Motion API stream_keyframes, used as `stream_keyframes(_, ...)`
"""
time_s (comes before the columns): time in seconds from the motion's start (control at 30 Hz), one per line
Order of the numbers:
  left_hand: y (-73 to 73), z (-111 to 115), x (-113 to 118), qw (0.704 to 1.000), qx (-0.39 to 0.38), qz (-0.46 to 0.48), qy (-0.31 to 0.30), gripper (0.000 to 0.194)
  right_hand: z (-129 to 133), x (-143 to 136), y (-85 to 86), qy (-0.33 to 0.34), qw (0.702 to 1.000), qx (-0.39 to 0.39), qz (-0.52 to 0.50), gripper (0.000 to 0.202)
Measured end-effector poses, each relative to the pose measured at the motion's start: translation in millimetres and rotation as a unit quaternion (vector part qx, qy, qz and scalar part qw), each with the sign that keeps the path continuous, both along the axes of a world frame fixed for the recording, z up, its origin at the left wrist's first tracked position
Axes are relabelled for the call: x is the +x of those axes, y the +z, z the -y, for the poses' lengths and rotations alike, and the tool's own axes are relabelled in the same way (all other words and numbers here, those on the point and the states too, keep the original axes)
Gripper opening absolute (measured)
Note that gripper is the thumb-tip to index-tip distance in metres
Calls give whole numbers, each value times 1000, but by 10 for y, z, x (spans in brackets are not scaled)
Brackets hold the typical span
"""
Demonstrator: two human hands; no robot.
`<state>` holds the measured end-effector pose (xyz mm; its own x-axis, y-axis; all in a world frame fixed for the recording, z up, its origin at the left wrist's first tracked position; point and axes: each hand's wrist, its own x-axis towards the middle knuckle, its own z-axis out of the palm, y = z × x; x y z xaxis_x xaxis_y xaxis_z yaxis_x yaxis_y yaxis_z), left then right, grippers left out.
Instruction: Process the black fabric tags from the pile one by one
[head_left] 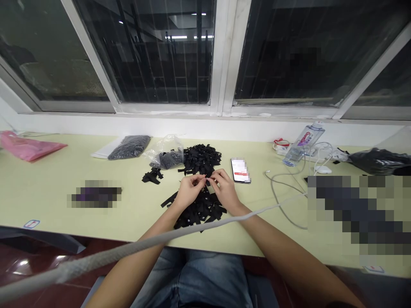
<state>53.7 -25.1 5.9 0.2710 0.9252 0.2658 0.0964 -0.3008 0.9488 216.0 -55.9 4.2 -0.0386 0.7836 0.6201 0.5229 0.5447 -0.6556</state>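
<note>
My left hand (pixel 190 191) and my right hand (pixel 224 190) meet over the table, fingertips pinched close together. Between them is a small black strip, mostly hidden by the fingers. Behind my hands lies a heap of short black strips (pixel 202 157). Nearer to me, under my wrists, spreads a second pile of black strips (pixel 202 211), with small shiny dots on several of them. A few more black pieces (pixel 152 176) lie to the left, beside a clear plastic bag (pixel 168 158) with dark small parts in it.
A lit phone (pixel 240 170) lies right of my hands. Beyond it are a clear bottle (pixel 304 143), a cable (pixel 272 188) and a power strip. A full dark bag (pixel 129 147) and a pink bag (pixel 30 146) lie left. A thick grey cord (pixel 154 241) crosses the view in front of my arms.
</note>
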Motion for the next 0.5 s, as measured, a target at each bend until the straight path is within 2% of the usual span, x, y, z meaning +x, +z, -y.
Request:
stream_keyframes(0.17,-50,-27,9,999,8,-10,34,34,-3,-20,-15,-12,999,-22,41,19)
stream_keyframes(0.3,-58,-13,4,996,47,-49,63,32,-34,-30,-43,-7,999,-45,17,15)
stream_keyframes(0.5,7,24,-16,990,101,-83,60,27,-68,-33,-94,2,998,-53,-19,13)
